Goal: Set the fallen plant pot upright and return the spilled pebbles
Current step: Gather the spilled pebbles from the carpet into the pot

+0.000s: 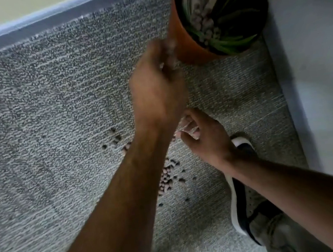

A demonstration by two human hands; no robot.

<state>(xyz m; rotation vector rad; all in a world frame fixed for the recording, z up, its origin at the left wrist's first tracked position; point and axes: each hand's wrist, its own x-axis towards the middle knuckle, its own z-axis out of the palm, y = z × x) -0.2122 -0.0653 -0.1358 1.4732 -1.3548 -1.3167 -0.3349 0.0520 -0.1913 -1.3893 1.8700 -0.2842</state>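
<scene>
Terracotta pot (182,43) upright | left hand (157,86) blurred beside it, fingers unreadable | right hand (203,138) pinching pebbles (166,176) for return

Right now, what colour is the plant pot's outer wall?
Terracotta orange, seen in the head view on the plant pot.

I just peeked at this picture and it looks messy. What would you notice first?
First, the two bare arms reaching across the grey carpet: the left hand, blurred, is up beside the orange plant pot, and the right hand is lower with fingers pinched. Next, the pot stands upright at the top, green leaves inside. Then the spilled pebbles lie scattered on the carpet between the arms, near a sneaker.
</scene>
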